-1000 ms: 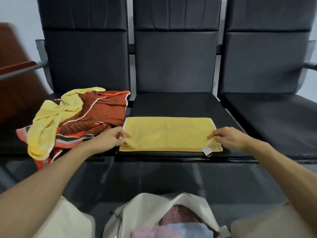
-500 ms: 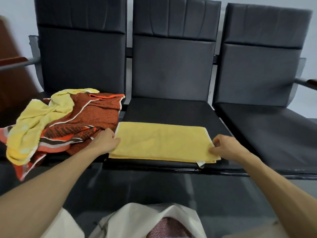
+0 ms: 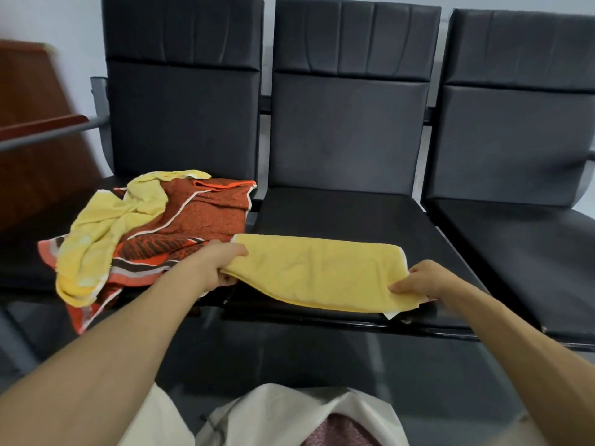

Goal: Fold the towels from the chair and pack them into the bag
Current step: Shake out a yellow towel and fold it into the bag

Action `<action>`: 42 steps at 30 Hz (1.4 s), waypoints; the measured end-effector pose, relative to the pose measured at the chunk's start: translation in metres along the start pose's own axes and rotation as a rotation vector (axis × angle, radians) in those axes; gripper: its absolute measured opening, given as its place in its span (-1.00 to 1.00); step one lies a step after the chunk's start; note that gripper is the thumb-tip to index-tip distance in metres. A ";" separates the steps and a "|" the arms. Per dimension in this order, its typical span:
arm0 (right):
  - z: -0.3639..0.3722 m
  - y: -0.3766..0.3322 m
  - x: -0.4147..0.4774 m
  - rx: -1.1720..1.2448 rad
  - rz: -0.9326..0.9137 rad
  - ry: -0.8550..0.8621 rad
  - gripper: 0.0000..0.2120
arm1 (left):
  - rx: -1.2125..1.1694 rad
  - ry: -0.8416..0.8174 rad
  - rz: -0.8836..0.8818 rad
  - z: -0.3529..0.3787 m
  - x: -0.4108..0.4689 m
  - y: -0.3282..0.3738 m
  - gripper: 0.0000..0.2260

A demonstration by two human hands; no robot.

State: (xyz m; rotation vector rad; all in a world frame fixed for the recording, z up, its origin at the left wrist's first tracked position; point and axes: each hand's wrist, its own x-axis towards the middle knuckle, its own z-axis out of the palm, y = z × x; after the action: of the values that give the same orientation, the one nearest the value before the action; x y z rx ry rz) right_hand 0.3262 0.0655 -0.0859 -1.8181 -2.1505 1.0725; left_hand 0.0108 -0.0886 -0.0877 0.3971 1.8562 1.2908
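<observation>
As both hands [image 3: 216,266] [image 3: 422,280] grip it, the yellow towel [image 3: 318,272] runs left-right.

Two bare forearms take up the lower view: the left forearm [image 3: 106,358] at 8 o'clock, the right forearm [image 3: 515,333] at 4 o'clock. Both are uncovered from the frame edge to the wrist. The left grip [image 3: 214,268] and the right grip [image 3: 418,281] are bare hands. At 7 o'clock a fold of pale cream cloth [image 3: 157,420] lies under the left forearm, and at 5 o'clock there is a blurred beige patch [image 3: 524,428]. Whether either is clothing cannot be told.
</observation>
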 end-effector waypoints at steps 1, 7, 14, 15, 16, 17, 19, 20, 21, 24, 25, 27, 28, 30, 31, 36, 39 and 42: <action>0.002 -0.003 -0.001 0.079 0.000 -0.026 -0.78 | -0.152 -0.019 -0.013 -0.003 -0.001 0.003 -0.72; 0.014 -0.018 -0.009 0.294 -0.015 -0.359 -0.68 | -0.469 0.066 0.133 -0.009 -0.014 0.022 -0.69; 0.034 -0.017 -0.010 0.451 -0.002 -0.240 -0.67 | -0.248 0.035 0.366 0.033 -0.056 0.036 -0.94; 0.037 -0.016 -0.012 0.444 -0.007 -0.214 -0.71 | -0.183 -0.005 0.394 0.041 -0.059 0.034 -0.92; 0.040 -0.016 -0.013 0.435 -0.017 -0.192 -0.74 | -0.123 -0.048 0.422 0.051 -0.061 0.033 -0.91; 0.042 -0.015 -0.014 0.433 -0.028 -0.175 -0.78 | -0.073 -0.091 0.440 0.059 -0.064 0.031 -0.91; 0.045 -0.014 -0.015 0.467 -0.042 -0.156 -0.83 | 0.004 -0.170 0.445 0.077 -0.067 0.028 -0.91; 0.046 -0.015 -0.015 0.488 -0.043 -0.154 -0.84 | 0.067 -0.196 0.446 0.086 -0.067 0.025 -0.88; 0.047 -0.015 -0.016 0.497 -0.043 -0.154 -0.85 | 0.139 -0.219 0.454 0.096 -0.066 0.023 -0.84; 0.048 -0.016 -0.016 0.470 -0.047 -0.161 -0.86 | 0.294 -0.212 0.464 0.126 -0.067 0.014 -0.89; 0.048 -0.017 -0.016 0.462 -0.046 -0.166 -0.85 | 0.327 -0.195 0.455 0.135 -0.068 0.011 -0.92; 0.045 -0.018 -0.015 0.462 -0.040 -0.185 -0.84 | 0.386 -0.199 0.443 0.150 -0.068 0.006 -0.92; 0.044 -0.017 -0.015 0.465 -0.039 -0.199 -0.83 | 0.428 -0.217 0.441 0.156 -0.067 0.003 -0.92; 0.041 -0.017 -0.016 0.466 -0.046 -0.228 -0.83 | 0.520 -0.280 0.435 0.162 -0.065 -0.003 -0.88; 0.040 -0.017 -0.016 0.466 -0.050 -0.240 -0.81 | 0.547 -0.324 0.431 0.162 -0.065 -0.005 -0.84; 0.035 -0.016 -0.017 0.483 -0.040 -0.264 -0.50 | 0.461 -0.395 0.376 0.141 -0.066 -0.002 -0.77; 0.032 -0.018 -0.016 0.465 -0.039 -0.261 -0.38 | 0.513 -0.258 0.481 0.117 -0.060 -0.002 -0.76; 0.034 -0.022 -0.022 0.381 -0.074 -0.254 -0.55 | 0.704 -0.034 0.586 0.082 -0.049 -0.011 -0.75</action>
State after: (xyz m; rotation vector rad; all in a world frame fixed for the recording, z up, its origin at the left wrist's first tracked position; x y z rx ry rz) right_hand 0.2964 0.0307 -0.0914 -1.4880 -1.9406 1.6373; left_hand 0.1056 -0.0735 -0.0868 1.4052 2.2138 0.9119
